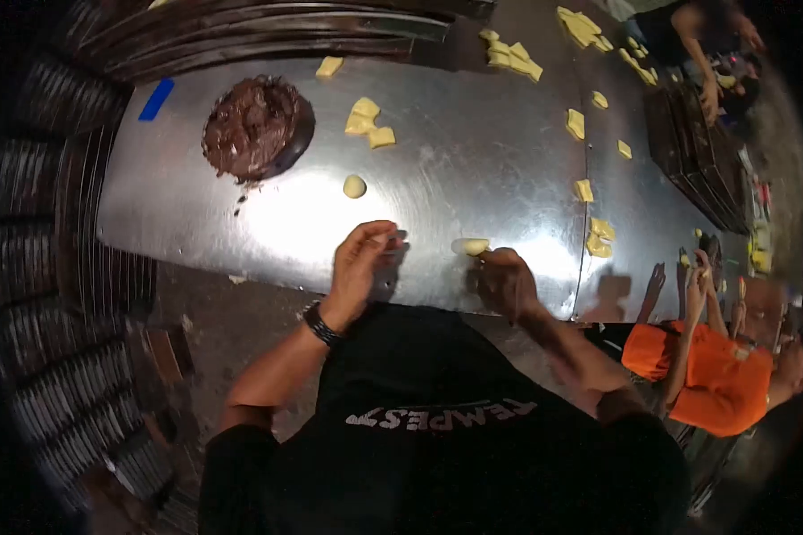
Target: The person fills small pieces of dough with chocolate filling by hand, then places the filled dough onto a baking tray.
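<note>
Along the near edge of the worktop [437,169], left hand [357,267] half-curled above the metal, impossible to tell whether gripping anything. Right hand [510,281] bent inward, fingertips at a pale dough piece [476,246], with no telling whether pinched or merely touched. Ahead of the left hand, a round dough ball [354,186]; beyond, flat dough pieces [361,118] beside a brown, glossy mound [252,129]. Best handled with light, even fingertip pressure, to avoid tearing or smearing the soft-looking dough. Better to keep fingers clear of the brown mound, too. Across the black shirt [437,473], upside down: "TEMPES", plus a final character too unclear to read. No legible brand or label elsewhere.
</note>
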`<control>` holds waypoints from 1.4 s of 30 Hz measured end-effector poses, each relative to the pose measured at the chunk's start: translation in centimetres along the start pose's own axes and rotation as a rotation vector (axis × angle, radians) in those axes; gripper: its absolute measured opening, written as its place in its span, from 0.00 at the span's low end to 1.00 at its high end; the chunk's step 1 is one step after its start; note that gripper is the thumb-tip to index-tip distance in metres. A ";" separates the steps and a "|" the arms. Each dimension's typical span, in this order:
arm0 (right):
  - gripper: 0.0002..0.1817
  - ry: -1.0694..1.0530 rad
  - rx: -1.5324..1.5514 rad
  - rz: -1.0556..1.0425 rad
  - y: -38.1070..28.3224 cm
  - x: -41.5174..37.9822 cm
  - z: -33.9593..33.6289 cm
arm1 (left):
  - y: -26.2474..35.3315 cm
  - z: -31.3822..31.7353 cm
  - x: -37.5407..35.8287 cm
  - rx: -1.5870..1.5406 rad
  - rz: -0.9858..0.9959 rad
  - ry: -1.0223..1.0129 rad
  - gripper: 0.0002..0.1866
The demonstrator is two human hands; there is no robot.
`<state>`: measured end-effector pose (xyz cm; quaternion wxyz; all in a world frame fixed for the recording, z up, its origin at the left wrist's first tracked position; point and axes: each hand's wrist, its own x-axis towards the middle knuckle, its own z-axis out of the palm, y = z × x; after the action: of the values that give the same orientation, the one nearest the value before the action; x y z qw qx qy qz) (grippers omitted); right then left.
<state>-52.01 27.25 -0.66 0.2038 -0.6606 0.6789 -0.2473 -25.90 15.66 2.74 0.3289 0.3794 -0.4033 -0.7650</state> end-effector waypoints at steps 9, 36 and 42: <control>0.11 -0.193 -0.029 -0.540 1.6 4.7 1.7 | 0.3 -0.5 -1.7 -0.058 0.076 0.355 0.11; 0.13 0.218 0.448 0.841 -3.2 7.5 1.0 | 2.3 -9.4 7.2 -0.206 -0.114 0.006 0.27; 0.13 0.262 0.190 0.171 -9.1 16.8 9.6 | 3.2 -9.3 7.5 -0.107 -0.218 -0.092 0.31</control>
<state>-39.67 9.84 -1.95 0.1952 -0.5405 0.7268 -0.3762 -21.14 4.68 -0.51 0.2446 0.3676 -0.3328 -0.8332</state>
